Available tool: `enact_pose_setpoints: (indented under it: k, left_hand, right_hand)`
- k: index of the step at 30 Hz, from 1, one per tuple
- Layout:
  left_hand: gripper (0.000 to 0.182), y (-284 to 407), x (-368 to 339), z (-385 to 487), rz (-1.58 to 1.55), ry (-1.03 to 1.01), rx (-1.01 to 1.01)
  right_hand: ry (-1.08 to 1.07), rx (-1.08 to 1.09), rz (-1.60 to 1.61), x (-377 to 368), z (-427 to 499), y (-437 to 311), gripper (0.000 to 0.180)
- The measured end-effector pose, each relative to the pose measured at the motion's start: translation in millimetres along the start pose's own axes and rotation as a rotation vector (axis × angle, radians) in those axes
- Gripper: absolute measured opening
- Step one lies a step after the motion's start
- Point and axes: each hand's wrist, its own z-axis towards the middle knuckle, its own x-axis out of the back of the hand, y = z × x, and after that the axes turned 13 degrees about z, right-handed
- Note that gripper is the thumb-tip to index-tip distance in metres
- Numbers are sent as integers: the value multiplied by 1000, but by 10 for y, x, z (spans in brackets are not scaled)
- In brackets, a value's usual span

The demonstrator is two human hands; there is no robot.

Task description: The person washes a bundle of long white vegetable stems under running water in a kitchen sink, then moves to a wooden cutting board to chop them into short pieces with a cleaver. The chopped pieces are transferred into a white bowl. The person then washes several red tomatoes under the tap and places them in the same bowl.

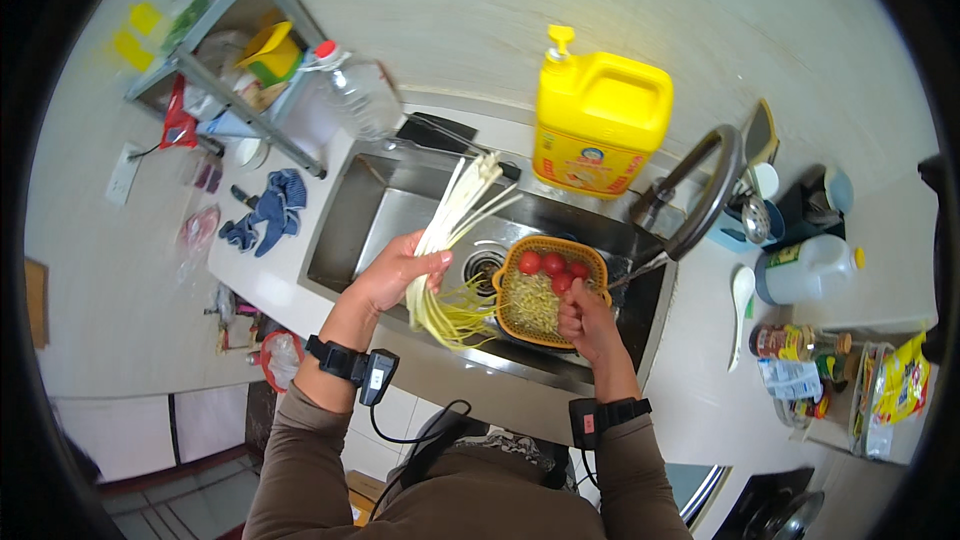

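Observation:
My left hand (pixel 397 270) grips a bunch of pale yellow chives (pixel 442 240) above the sink's front edge. Their white ends point up and away, and the thin leaves hang toward the basket. Inside the steel sink (pixel 397 202) stands a yellow plastic colander basket (pixel 517 334), left of the faucet's spout. Several red tomatoes (pixel 553 264) lie at its far side, with mung bean sprouts (pixel 531 300) nearer me. Over the basket's right part is my right hand (pixel 589 322), its fingers curled closed. Nothing shows in them, though the palm is hidden.
A curved faucet (pixel 724 165) arches over the sink's right side. Behind the sink stands a large yellow detergent jug (pixel 600 120). Blue gloves (pixel 277 210) and a metal shelf rack (pixel 217 90) are at left. A white spoon (pixel 742 292) and a plastic jug (pixel 799 270) lie right.

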Motion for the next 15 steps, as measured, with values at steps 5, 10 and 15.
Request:
enact_pose_setpoints:
  k: [5, 10, 15]
  left_hand:
    - [23, -109, 50, -92, -365, 44, -55]
    - [35, -271, 36, -150, -552, 9, -107]
    - [40, -388, -59, -161, -640, -127, -110]
  right_hand:
    - [502, 305, -2015, 97, 166, 385, 57]
    - [219, 394, -1300, -398, 138, 526, 40]
    - [6, 573, -977, -1165, 115, 852, 23]
